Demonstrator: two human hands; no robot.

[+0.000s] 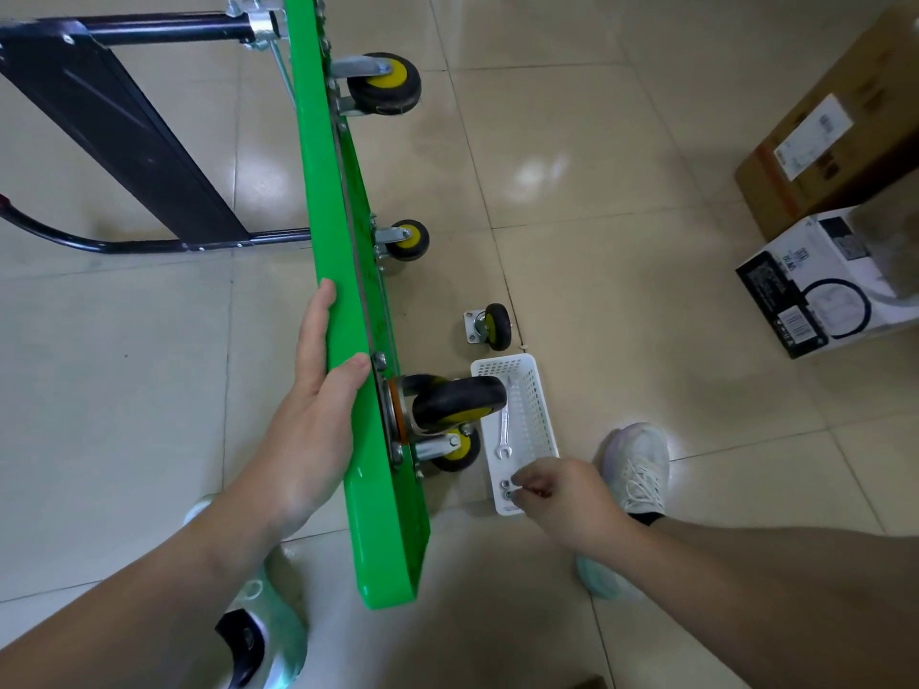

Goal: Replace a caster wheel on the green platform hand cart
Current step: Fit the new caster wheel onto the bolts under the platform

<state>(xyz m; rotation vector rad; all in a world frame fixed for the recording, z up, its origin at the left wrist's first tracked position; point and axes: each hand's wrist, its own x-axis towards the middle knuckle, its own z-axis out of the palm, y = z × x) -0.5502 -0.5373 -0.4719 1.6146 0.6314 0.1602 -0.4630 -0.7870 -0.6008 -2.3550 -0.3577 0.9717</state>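
1. While my left hand (318, 390) clamps the upper edge of the green platform cart (348, 271), thumb over the rim and fingers flat on the deck, the cart stands on its side on the floor.
2. My right hand (562, 494) curls its fingers over the nuts (506, 489) at the near end of the white basket (542, 415). I cannot tell whether one is pinched.
3. An open-ended wrench (503, 430) also lies in the basket.
4. I judge this is the fastening step: the near caster (457, 400) sits against its plate, so next come nuts on its bolts, then the wrench.
5. Beyond the basket, a loose caster (490, 326) lies on the floor, probably the old one.
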